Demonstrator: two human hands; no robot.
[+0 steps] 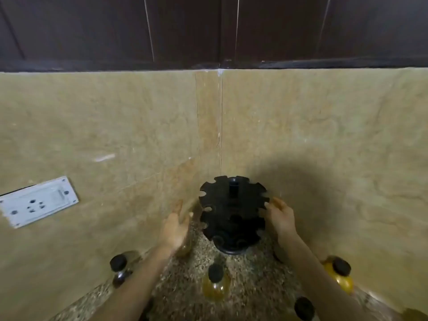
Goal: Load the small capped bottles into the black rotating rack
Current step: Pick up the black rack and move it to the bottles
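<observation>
Black plastic is what we are reaching for: the black rotating rack (pixel 232 212) is standing in the corner of the speckled granite counter (pixel 254 286), between our two hands, and every notch we can see along its tiers is showing empty. Our left hand (pixel 176 228) is hovering just to the left of the rack, apart from it. Its fingers (pixel 179 206) are lying straight and loose and carrying nothing, though blur is softening them. Our right hand (pixel 281 216) is meeting the rim of the upper tier. Its fingers (pixel 269 205) are bending against that edge, and we cannot tell whether they are gripping it or only touching it; an amber glint at the fingertips is too blurred for us to name. The capped bottles are all waiting on the counter, back from our fingertips towards the forearms. An amber bottle (pixel 215 283) is standing between the forearms, a yellow bottle (pixel 339 274) is sitting outside the right forearm, a dark bottle (pixel 119 267) is sitting outside the left one, and one more black cap (pixel 303 308) is showing just inside the right forearm. We are judging the loading as barely begun: nothing is seated, at least four bottles are remaining, and the hands seem to be readying or turning the rack first.
</observation>
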